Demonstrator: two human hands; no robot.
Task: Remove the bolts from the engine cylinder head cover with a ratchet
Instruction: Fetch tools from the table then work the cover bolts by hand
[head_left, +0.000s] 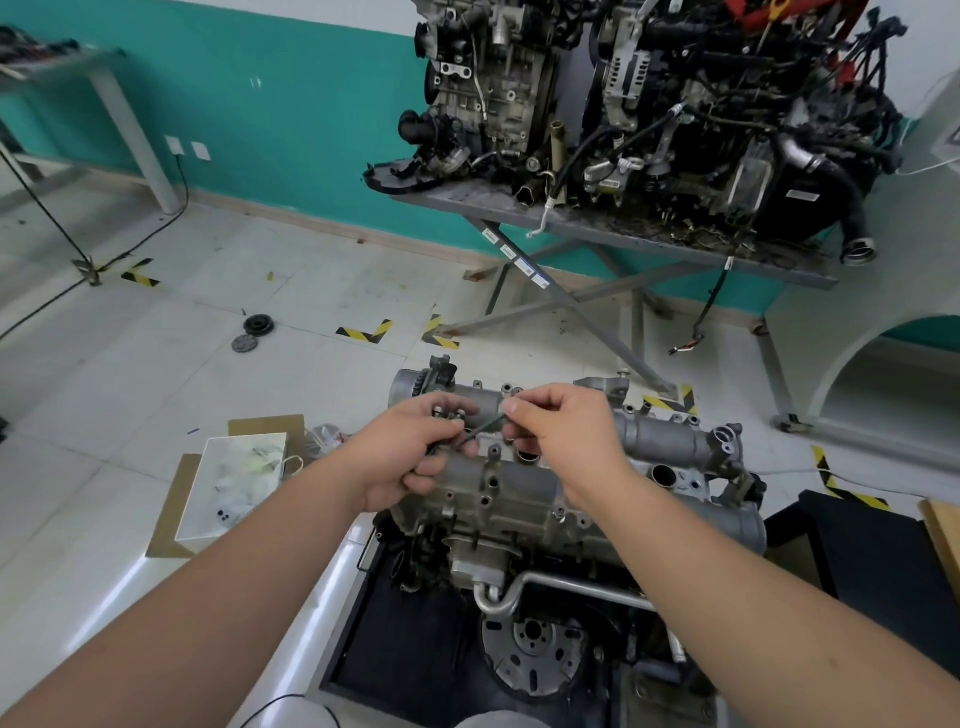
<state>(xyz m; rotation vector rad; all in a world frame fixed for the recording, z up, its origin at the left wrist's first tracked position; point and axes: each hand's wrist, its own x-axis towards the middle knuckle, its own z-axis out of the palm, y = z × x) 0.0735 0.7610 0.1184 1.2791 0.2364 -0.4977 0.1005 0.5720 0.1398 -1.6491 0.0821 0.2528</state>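
The grey aluminium cylinder head cover (524, 483) tops an engine standing on a low black stand in front of me. Above its left end, my left hand (410, 457) grips a bunch of removed bolts (451, 414), their heads poking up past the fingers. My right hand (558, 431) pinches the head end of one long dark bolt (483, 428), whose shank slants down-left toward the left hand. Several empty bolt holes show on the cover. No ratchet is visible.
A white tray (234, 483) with small parts lies on cardboard on the floor to the left. Two round black parts (258, 326) sit farther off on the tiles. Behind, a grey metal table (613, 228) carries two large engines. A wooden board (943, 530) is at right.
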